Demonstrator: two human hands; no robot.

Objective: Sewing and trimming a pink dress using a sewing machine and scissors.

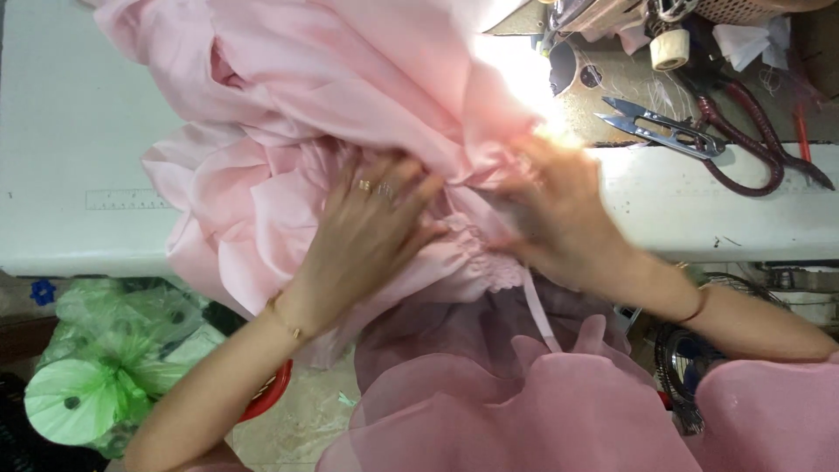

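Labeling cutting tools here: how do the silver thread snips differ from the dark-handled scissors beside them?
The thread snips are all bare silver metal; the scissors have dark reddish-brown handles. The thread snips are smaller, with short pointed blades toward the pink fabric; the scissors are longer with looped handles. The thread snips lie partly over the scissors. Both lie flat on the sewing table, beyond the right hand; neither hand touches them.

A white sewing table (pixel 79 131) is covered by heaped pale pink fabric (pixel 332 79); silver thread snips (pixel 664 129), dark red-handled scissors (pixel 752 144) and a cream thread spool (pixel 670 48) are laid on it.
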